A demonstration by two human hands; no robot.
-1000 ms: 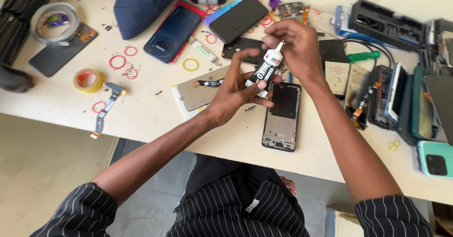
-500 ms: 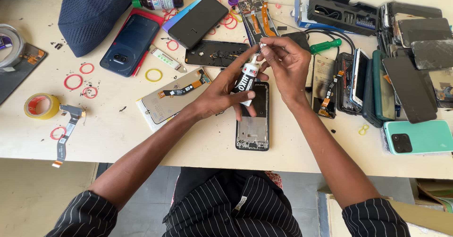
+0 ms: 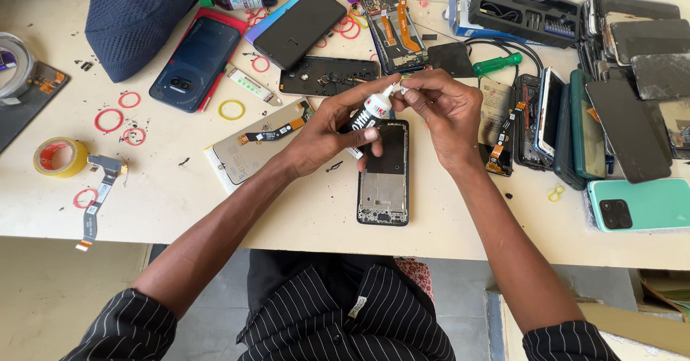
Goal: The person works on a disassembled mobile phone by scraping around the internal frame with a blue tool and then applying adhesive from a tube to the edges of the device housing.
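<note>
Both hands meet just above the centre of the cream desk (image 3: 302,217). The left hand (image 3: 327,135) is wrapped around the body of a small white glue tube (image 3: 368,113), thumb across its front, holding it tilted with the nozzle pointing toward one o'clock. The right hand (image 3: 445,109) is pinched closed on the tube's tip, thumb and fingertips together; whether they grip a cap or the bare nozzle is hard to make out at this size. Directly under the tube, at six o'clock from the hands, an opened black phone frame (image 3: 384,181) lies flat on the desk with its long side running toward the person. At nine o'clock from the left hand sits a pale phone back panel (image 3: 255,149) with an orange-ended flex cable across it. At twelve o'clock lie a black phone cover (image 3: 327,76) and, beyond it, a stripped phone (image 3: 394,30) with orange ribbon cables. A green-handled screwdriver (image 3: 496,64) lies at one o'clock from the right hand, and a mint-green phone (image 3: 640,204) rests well apart at four o'clock. Far off at nine o'clock sits a yellow tape roll (image 3: 61,156).
</note>
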